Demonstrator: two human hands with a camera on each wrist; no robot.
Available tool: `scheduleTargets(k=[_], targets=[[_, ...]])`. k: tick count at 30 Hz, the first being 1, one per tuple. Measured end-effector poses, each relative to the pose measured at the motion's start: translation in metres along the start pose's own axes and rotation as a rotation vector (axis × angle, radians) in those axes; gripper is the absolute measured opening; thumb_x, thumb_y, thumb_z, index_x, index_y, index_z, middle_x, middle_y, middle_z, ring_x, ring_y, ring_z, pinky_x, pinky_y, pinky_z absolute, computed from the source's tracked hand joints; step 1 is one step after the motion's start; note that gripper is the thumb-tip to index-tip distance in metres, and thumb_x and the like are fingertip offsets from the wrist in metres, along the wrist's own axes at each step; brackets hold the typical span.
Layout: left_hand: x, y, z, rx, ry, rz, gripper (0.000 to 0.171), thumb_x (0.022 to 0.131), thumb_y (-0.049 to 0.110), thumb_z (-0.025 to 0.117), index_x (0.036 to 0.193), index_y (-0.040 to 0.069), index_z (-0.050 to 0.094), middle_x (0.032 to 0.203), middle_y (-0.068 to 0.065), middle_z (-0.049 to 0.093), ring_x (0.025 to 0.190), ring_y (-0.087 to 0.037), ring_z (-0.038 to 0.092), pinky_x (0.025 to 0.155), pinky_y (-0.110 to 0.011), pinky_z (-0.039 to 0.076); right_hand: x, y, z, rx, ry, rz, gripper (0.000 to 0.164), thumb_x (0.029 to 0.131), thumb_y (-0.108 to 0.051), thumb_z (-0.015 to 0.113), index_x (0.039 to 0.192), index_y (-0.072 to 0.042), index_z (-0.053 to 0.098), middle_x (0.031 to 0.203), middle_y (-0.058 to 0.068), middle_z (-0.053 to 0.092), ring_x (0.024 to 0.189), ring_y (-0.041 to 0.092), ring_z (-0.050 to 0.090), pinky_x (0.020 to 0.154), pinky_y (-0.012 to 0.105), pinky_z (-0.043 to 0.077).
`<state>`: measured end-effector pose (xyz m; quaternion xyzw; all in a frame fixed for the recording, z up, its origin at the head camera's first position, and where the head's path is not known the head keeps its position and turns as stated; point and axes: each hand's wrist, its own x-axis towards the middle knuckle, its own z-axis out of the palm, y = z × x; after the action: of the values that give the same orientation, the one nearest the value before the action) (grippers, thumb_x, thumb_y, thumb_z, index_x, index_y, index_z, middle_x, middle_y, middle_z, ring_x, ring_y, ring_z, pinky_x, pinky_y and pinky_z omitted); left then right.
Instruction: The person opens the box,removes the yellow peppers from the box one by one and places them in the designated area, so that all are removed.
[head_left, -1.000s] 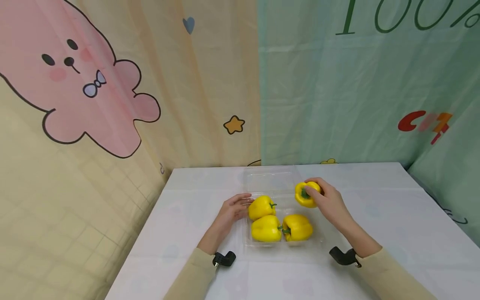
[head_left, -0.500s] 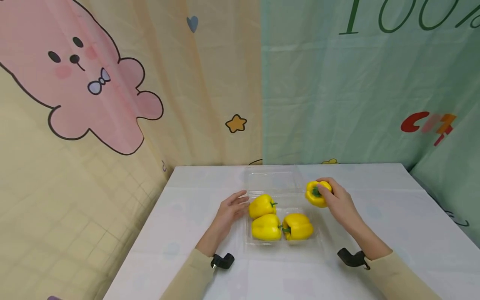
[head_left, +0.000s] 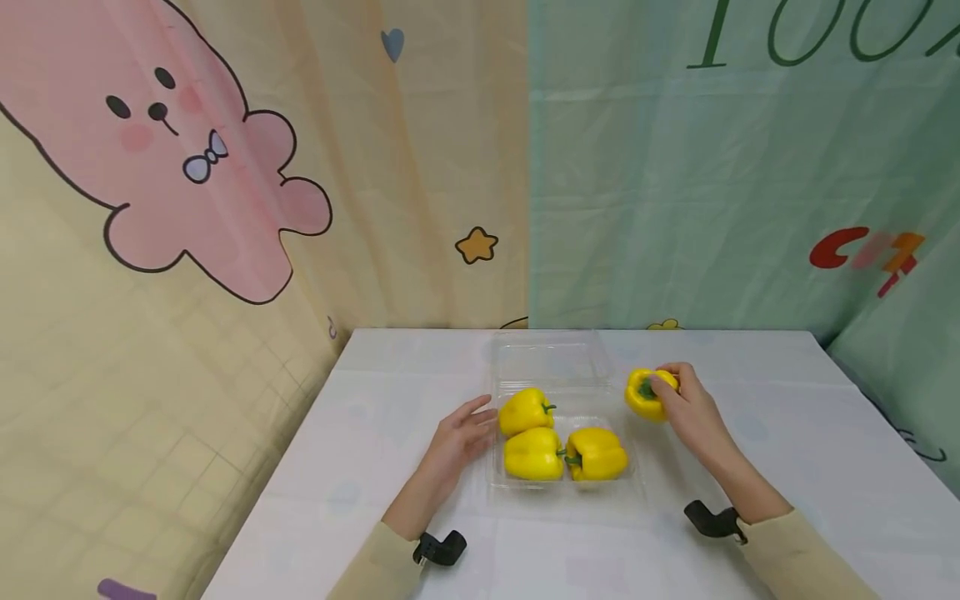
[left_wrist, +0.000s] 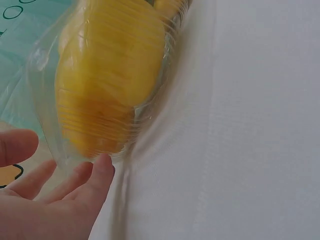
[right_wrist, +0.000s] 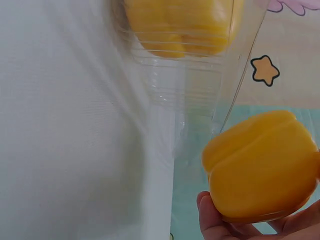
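My right hand [head_left: 699, 414] grips a yellow bell pepper [head_left: 645, 395] just right of the clear plastic container [head_left: 568, 483]. In the right wrist view, fingers and thumb hold that pepper [right_wrist: 262, 170] above table height, beside the container's ridged wall. Three more yellow peppers lie inside: one at the back left [head_left: 525, 412], one at the front left [head_left: 531, 454] and one at the front right [head_left: 597, 455]. At the container's left side is my left hand [head_left: 459, 437], its fingers relaxed and spread. The left wrist view has its fingertips [left_wrist: 103, 162] right at the clear wall.
The container's transparent lid [head_left: 551, 360] lies folded back toward the far table edge. A white cloth covers the table [head_left: 780, 433]. Behind hangs a printed curtain [head_left: 652, 167]. Each wrist bears a black camera mount [head_left: 712, 520].
My right hand has carried its pepper rightward, from over the container's back right to beyond its right side. The left hand has stayed by the left wall, and the three peppers have not moved.
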<state>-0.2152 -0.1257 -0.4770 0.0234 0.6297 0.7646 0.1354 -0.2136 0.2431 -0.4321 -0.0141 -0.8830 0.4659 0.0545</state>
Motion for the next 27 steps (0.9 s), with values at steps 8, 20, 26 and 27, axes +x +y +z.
scheduleTargets(k=[8,20,26,27], targets=[[-0.018,-0.002,0.005,-0.001,0.001,-0.003,0.052,0.101,0.009,0.055,0.152,0.009,0.044,0.147,-0.021,0.050,0.132,-0.034,0.051,0.103,-0.041,0.047,0.008,0.016,0.002,-0.014,0.013,0.030,0.064,0.104,-0.054,0.038,0.139,0.000,0.040,0.133,0.023,0.048,0.107,0.034,0.047,0.085,0.042,0.042],[-0.026,-0.008,0.003,0.023,-0.048,0.048,0.060,0.098,0.005,0.056,0.155,0.011,0.039,0.150,-0.019,0.047,0.137,-0.036,0.046,0.103,-0.042,0.047,0.018,0.030,0.006,-0.042,0.018,-0.008,0.053,0.106,-0.044,0.044,0.137,-0.001,0.048,0.133,0.026,0.051,0.114,0.040,0.050,0.092,0.048,0.047],[-0.025,-0.013,0.000,0.035,-0.066,0.034,0.060,0.099,0.003,0.054,0.156,0.012,0.038,0.151,-0.016,0.047,0.137,-0.033,0.046,0.102,-0.040,0.047,0.019,0.037,0.005,-0.056,0.013,-0.042,0.048,0.107,-0.038,0.044,0.141,-0.004,0.052,0.138,0.025,0.052,0.120,0.042,0.049,0.096,0.055,0.045],[-0.024,-0.013,0.000,0.036,-0.070,0.034,0.060,0.099,0.003,0.054,0.156,0.012,0.038,0.151,-0.015,0.046,0.137,-0.033,0.046,0.103,-0.040,0.046,0.020,0.037,0.005,-0.059,0.016,-0.044,0.048,0.108,-0.037,0.043,0.142,-0.004,0.052,0.140,0.025,0.051,0.123,0.042,0.048,0.098,0.056,0.044]])
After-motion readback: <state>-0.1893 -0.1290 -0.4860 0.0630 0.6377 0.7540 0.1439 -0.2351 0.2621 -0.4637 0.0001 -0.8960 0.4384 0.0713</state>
